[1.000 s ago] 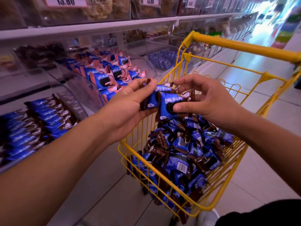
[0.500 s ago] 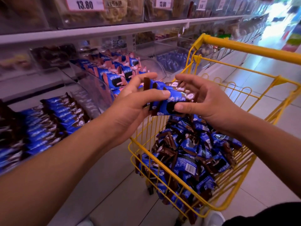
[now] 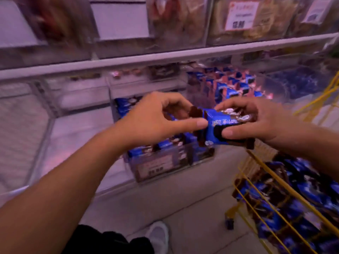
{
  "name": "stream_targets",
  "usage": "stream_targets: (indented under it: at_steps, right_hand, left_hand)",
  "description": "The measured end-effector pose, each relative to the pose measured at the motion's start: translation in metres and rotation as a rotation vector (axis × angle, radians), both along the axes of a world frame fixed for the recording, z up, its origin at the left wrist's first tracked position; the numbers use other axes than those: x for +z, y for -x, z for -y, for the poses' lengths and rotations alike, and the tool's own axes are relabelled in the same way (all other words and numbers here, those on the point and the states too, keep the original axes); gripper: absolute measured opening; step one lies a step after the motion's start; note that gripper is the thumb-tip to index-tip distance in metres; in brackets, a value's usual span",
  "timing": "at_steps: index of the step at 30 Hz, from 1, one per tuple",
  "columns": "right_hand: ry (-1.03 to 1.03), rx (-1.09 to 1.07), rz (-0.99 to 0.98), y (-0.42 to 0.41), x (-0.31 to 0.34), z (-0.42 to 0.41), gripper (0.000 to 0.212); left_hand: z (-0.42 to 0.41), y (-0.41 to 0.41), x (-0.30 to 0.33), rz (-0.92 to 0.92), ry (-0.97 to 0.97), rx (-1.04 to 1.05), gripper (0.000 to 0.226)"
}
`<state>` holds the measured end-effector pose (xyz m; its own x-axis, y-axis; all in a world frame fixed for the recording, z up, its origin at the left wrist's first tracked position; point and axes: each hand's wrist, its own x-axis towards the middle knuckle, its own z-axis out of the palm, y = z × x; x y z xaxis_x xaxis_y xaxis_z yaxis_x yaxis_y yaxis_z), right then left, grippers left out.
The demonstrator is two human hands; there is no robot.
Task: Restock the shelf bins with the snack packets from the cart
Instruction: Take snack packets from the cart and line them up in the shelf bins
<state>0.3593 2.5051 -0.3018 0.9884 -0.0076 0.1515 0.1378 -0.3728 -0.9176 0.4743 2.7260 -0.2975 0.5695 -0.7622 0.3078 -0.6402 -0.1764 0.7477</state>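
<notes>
Both hands hold a small stack of blue and brown snack packets [image 3: 216,129] in front of the shelf. My left hand [image 3: 157,118] pinches the stack's left end between thumb and fingers. My right hand [image 3: 256,121] grips its right end, thumb underneath. Just below and behind them is a clear shelf bin [image 3: 165,162] partly filled with the same blue packets. The yellow wire cart [image 3: 275,182] stands at the lower right, heaped with more blue packets [image 3: 302,198]. The view is blurred.
A further clear bin [image 3: 238,85] with blue and pink packets is at the upper right. Clear bins [image 3: 27,125] at the left look bare. An upper shelf [image 3: 165,55] carries bagged goods and price tags. My white shoe [image 3: 157,235] is on the tiled floor.
The view has swung left toward the shelf. Both hands have carried the packet stack away from above the cart to in front of the shelf bin.
</notes>
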Motion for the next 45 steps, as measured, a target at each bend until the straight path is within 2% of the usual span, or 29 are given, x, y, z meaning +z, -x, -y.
stream_targets:
  at_steps: [4,6,9,12,14,16,19,24,27,29,34,36,38,40,41,43,45]
  right_hand:
    - [0.072,0.057,-0.018,-0.069,0.001,-0.031,0.058]
    - [0.179,0.115,-0.056,-0.102,-0.004,-0.052,0.061]
    - [0.34,0.191,-0.066,-0.14,-0.018,-0.08,0.058]
    - [0.543,0.279,-0.025,-0.157,-0.032,-0.097,0.072]
    - [0.759,0.283,0.091,-0.162,-0.038,-0.101,0.082]
    - [1.02,0.283,0.183,-0.165,-0.041,-0.103,0.09]
    - [1.181,0.385,0.085,-0.169,-0.039,-0.103,0.101]
    - [1.362,0.439,-0.042,-0.178,-0.035,-0.108,0.109]
    - [1.399,0.432,-0.067,-0.173,-0.036,-0.11,0.108]
    - [1.319,0.416,-0.051,-0.165,-0.031,-0.108,0.11]
    - [1.149,0.195,0.063,-0.107,0.008,-0.062,0.109]
    - [1.165,0.123,0.15,-0.066,0.023,-0.029,0.098]
    - [1.174,-0.016,0.147,-0.02,0.03,0.011,0.079]
    - [1.093,-0.166,0.011,0.022,0.03,0.046,0.063]
    - [1.084,-0.211,-0.12,0.04,0.026,0.063,0.055]
    - [1.165,-0.174,-0.549,0.067,0.011,0.093,0.05]
    - [1.21,-0.063,-0.967,0.083,-0.01,0.114,0.061]
  left_hand:
    - [-0.07,-0.054,0.001,0.342,-0.078,0.19,0.006]
    - [-0.092,-0.07,-0.005,0.409,-0.128,0.219,0.003]
    - [-0.106,-0.08,-0.019,0.398,-0.137,0.232,0.006]
    - [-0.107,-0.081,-0.027,0.357,-0.059,0.232,0.023]
    - [-0.106,-0.082,-0.028,0.345,-0.039,0.216,0.027]
    - [-0.105,-0.084,-0.029,0.341,-0.034,0.215,0.022]
    - [-0.104,-0.086,-0.028,0.344,-0.05,0.223,0.011]
    - [-0.1,-0.084,-0.022,0.341,-0.17,0.207,0.009]
    - [-0.095,-0.083,-0.014,0.327,-0.267,0.23,0.014]
    - [-0.089,-0.08,-0.008,0.333,-0.291,0.274,0.018]
    - [-0.055,-0.057,0.007,0.45,-0.128,0.33,0.021]
    - [-0.028,-0.038,0.011,0.508,-0.076,0.249,0.021]
    - [0.009,-0.015,0.011,0.542,-0.04,0.116,0.023]
    - [0.049,0.011,0.006,0.563,-0.079,-0.031,0.024]
    - [0.071,0.024,0.001,0.579,-0.124,-0.108,0.025]
    - [0.114,0.049,-0.008,0.628,-0.217,-0.242,0.024]
    - [0.152,0.067,-0.018,0.649,-0.298,-0.345,0.021]
